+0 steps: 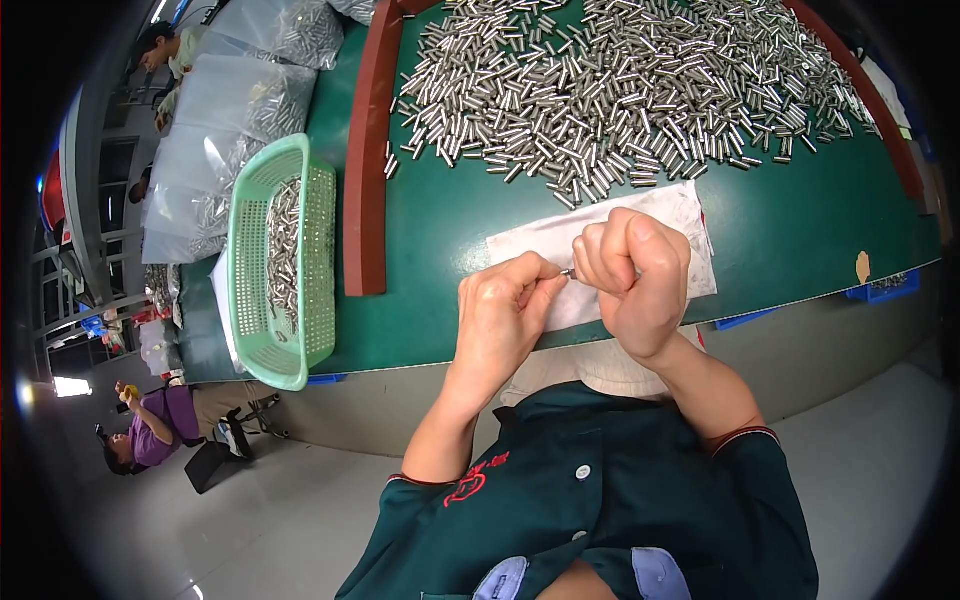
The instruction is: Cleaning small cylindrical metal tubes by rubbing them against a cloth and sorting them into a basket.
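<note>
A small metal pin [568,274] shows between my two hands, above a white cloth [540,240] at the table's near edge. The thumb and fingers of my left hand [505,305] pinch its left end. My right hand [640,270] is curled into a fist at the other end, its fingers closed round something they mostly hide. Beyond the cloth, a wide heap of short shiny metal pins [620,90] covers the far part of the green table [430,230].
Dark red wooden rails [367,190] border the heap. Left of the rail, a light green plastic basket [318,330] holds metal pieces. Clear bags [210,150] of metal parts lie farther left. A blue tray [890,288] sits at the right. Other people are in the background, one in purple [165,425].
</note>
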`<state>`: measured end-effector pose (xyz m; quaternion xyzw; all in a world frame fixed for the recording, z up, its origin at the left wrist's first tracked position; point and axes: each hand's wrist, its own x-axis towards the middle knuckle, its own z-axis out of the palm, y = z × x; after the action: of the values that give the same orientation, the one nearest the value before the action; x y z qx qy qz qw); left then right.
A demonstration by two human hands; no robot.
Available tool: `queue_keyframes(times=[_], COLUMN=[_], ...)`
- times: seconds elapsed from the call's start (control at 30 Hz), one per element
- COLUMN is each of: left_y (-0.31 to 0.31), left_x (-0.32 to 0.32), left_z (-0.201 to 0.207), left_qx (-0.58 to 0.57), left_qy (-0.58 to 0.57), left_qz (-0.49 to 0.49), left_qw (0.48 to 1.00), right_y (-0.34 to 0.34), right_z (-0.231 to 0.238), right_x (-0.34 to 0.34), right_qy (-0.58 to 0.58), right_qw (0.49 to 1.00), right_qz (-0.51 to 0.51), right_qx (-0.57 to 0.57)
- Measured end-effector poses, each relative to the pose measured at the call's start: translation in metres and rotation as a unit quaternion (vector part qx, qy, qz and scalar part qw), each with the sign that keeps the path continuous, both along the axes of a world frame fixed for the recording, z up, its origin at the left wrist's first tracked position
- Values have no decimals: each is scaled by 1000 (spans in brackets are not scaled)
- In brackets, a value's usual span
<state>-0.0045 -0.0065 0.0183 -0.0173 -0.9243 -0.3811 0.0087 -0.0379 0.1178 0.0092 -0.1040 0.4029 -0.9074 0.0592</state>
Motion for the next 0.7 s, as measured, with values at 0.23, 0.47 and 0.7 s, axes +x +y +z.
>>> queue_keyframes(times=[0.23, 0.47, 0.7], left_y=[1, -17, -24], left_x=[0, 7, -1], left_z=[5, 6, -5], left_qx=[-1, 415, 686], left_qy=[-1, -109, -228], left_qz=[-4, 62, 40], left_qw=[1000, 901, 690], right_y=[-9, 1, -2], right_z=[6, -1, 1], right_x=[5, 0, -2], right_qy=[55, 7, 8], right_qw=[994, 1000, 1000], right_qz=[-37, 4, -6], right_qx=[91, 12, 16])
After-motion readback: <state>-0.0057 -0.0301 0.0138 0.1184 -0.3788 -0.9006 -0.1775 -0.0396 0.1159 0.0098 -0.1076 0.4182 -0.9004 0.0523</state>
